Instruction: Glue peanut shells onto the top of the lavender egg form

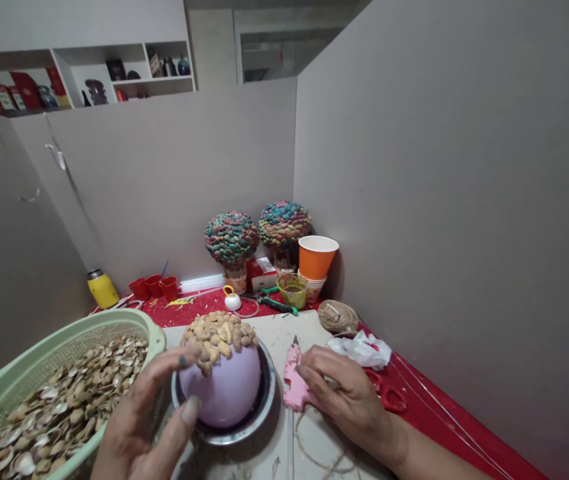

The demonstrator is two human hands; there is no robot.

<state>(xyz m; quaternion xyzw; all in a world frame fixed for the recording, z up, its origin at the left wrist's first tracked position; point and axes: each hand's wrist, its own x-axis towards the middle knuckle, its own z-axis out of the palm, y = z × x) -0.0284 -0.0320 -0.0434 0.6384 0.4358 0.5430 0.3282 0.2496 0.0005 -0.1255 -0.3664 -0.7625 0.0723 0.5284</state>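
A lilac balloon sits in a round metal bowl, its top covered with peanut shells. My left hand is at the balloon's left side, thumb and index finger apart, the index tip overlapping the lowest shells; whether it touches them I cannot tell. Nothing shows between its fingers. To the right of the bowl, my right hand is closed round the handle of a pink hot glue gun. The gun lies low over the pale board, nozzle pointing away from me, with a glue stick extending toward me.
At left stands a green colander of shell halves. Behind are two shell-covered topiary balls, an orange paper cup, red cups, a yellow jar and green-handled pliers. Twine and red scissors lie right. Grey partitions enclose the table.
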